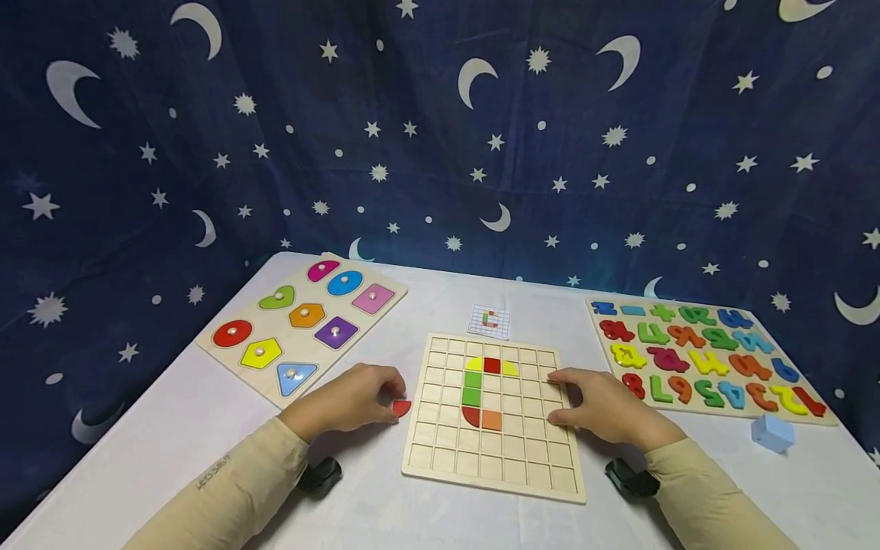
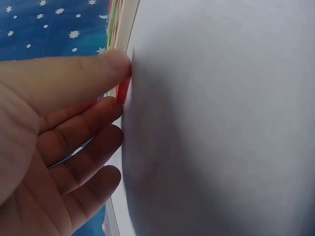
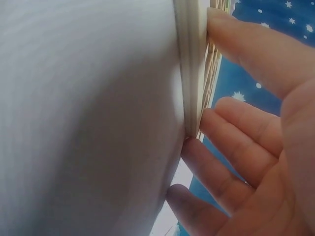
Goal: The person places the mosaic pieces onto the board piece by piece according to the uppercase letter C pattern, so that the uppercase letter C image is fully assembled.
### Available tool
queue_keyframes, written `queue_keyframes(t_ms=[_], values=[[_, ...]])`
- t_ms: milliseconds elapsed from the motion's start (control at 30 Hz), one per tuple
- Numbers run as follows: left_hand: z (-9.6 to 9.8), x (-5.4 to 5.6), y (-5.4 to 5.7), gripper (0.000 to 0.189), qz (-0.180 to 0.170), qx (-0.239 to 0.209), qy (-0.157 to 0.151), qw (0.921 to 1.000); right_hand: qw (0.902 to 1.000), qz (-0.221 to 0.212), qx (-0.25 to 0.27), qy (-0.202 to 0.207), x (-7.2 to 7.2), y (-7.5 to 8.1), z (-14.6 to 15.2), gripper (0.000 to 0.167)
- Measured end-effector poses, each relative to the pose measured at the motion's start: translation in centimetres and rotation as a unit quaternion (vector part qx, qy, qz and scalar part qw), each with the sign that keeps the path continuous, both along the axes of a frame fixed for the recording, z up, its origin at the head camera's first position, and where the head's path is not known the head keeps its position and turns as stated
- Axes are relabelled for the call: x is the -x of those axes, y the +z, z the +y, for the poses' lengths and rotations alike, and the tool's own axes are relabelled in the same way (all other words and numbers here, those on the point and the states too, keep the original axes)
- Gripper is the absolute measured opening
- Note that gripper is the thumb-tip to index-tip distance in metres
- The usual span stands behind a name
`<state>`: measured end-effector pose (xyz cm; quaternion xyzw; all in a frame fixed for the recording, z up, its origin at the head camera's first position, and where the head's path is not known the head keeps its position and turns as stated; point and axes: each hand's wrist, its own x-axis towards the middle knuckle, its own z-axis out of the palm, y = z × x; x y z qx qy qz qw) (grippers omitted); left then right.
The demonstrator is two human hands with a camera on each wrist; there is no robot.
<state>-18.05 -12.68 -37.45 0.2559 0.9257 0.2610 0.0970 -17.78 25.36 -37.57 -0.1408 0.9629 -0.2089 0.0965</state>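
Observation:
My left hand is left of the wooden grid board, its thumb and a finger pinching a red quarter-circle tile. In the left wrist view, the red tile stands close to the white tabletop. My right hand rests on the board's right edge, thumb and fingers spread and touching the wood. On the grid lie a red square tile between two yellow quarter-circles, two green square tiles below on the left, another red quarter-circle tile and an orange square tile.
A small pattern card lies behind the board. At left is a knobbed shape puzzle; at right, a number puzzle with a light blue block in front. A starry dark blue cloth hangs behind the table.

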Motion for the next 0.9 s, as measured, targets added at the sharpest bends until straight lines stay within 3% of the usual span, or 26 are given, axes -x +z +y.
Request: queue_keyframes(t_ms=[233,633,900], values=[[0.2,0.1,0.0,0.020,0.017,-0.002,-0.011,0.9998,1.0000,-0.003,-0.001,0.001,0.0,0.0,0.0,0.069],[0.7,0.3,0.6,0.019,0.011,0.009,0.021,0.9997,1.0000,-0.005,-0.002,0.002,-0.2,0.3,-0.1,0.070],[2.1,0.1,1.6,0.018,0.002,-0.018,0.000,0.9998,1.0000,-0.001,-0.001,0.010,-0.2,0.4,-0.1,0.071]])
